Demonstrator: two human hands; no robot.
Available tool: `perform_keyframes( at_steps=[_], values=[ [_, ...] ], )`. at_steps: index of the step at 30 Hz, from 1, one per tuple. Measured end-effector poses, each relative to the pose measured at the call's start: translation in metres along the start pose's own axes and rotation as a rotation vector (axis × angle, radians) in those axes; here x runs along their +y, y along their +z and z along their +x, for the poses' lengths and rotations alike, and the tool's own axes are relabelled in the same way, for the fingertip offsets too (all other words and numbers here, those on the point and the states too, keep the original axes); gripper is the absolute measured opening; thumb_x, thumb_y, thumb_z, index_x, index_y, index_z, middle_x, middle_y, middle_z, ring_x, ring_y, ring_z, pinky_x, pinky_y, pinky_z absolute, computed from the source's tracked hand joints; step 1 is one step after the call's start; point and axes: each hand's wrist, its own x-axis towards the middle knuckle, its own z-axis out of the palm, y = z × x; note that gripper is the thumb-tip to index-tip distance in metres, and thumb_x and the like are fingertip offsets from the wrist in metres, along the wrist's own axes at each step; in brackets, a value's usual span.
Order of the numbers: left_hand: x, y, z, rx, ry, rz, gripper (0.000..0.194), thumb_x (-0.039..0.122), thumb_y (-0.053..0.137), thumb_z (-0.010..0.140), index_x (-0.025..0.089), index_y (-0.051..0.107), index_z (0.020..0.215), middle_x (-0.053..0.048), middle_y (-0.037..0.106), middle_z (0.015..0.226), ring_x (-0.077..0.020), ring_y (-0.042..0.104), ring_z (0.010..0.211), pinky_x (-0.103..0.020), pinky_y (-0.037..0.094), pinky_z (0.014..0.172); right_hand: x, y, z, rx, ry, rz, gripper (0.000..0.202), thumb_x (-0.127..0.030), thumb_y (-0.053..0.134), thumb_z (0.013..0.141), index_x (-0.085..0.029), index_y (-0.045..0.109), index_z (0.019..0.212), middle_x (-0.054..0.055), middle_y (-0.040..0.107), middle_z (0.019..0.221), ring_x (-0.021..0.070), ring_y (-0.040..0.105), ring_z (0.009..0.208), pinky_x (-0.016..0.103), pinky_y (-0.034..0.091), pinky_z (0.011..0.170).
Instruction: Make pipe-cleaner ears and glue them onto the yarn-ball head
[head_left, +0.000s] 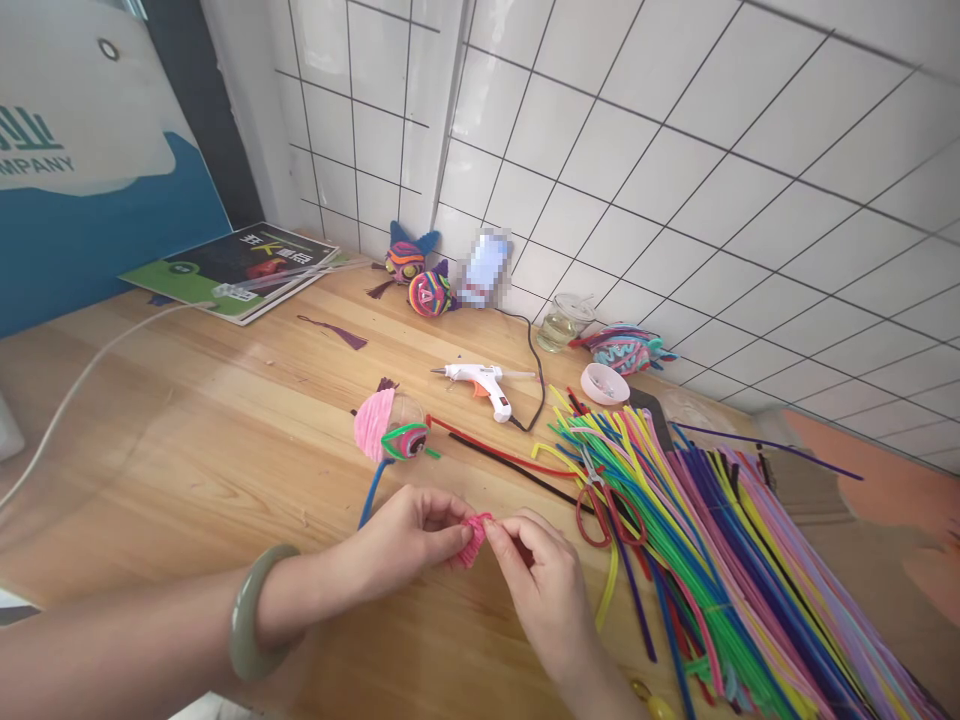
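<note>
A small coiled piece of bright pink pipe cleaner (474, 541) is pinched between both hands above the wooden table. My left hand (409, 535), with a pale green bangle at the wrist, grips its left side between thumb and fingers. On the right edge, the thumb and forefinger of my right hand (541, 575) are closed on the same piece. Just beyond my left hand lies a half-covered pink ball (373, 425) with a green-rimmed eye shape (406, 442) on it. A blue pipe cleaner (373, 497) extends from beside the ball toward my left wrist.
A white glue gun (484, 385) lies mid-table. Red-handled scissors (596, 508) rest on the large bundle of coloured pipe cleaners (720, 560) at right. Near the wall are finished ornaments (431, 292), a glass cup (564, 322) and a small bowl (605, 383). Booklets (240, 268) lie left.
</note>
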Motion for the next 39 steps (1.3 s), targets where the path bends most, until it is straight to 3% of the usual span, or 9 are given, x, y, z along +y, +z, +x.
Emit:
perform_keyframes(
  at_steps=[11,17,39],
  values=[
    [-0.0014,0.0016,0.0010,0.040,-0.037,0.024,0.030,0.041,0.057,0.074,0.012,0.061,0.076,-0.002,0.060,0.065,-0.0108,0.053,0.059,-0.021,0.044,0.056,-0.0058,-0.0005,-0.0007,0.018,-0.067,-0.087,0.024,-0.022,0.045,0.086,-0.019,0.055,0.064,0.001,0.056,0.063,0.0130,0.055,0.058,0.022,0.039,0.052],
    [-0.0027,0.0009,-0.0004,0.052,0.020,0.114,0.024,0.036,0.056,0.075,0.012,0.059,0.073,-0.001,0.060,0.065,-0.0101,0.052,0.058,-0.021,0.043,0.055,-0.0062,0.0000,-0.0010,0.001,-0.128,-0.138,0.024,-0.022,0.042,0.088,-0.019,0.056,0.069,0.003,0.057,0.065,0.0137,0.055,0.059,0.024,0.040,0.055],
    [0.0019,0.0022,-0.0001,0.005,-0.151,-0.248,0.031,0.038,0.070,0.064,0.010,0.063,0.076,-0.003,0.066,0.069,-0.0131,0.061,0.068,-0.026,0.050,0.067,-0.0045,0.0001,-0.0004,0.016,-0.068,-0.088,0.024,-0.023,0.043,0.086,-0.019,0.054,0.065,0.002,0.055,0.063,0.0131,0.053,0.057,0.024,0.039,0.052]
  ],
)
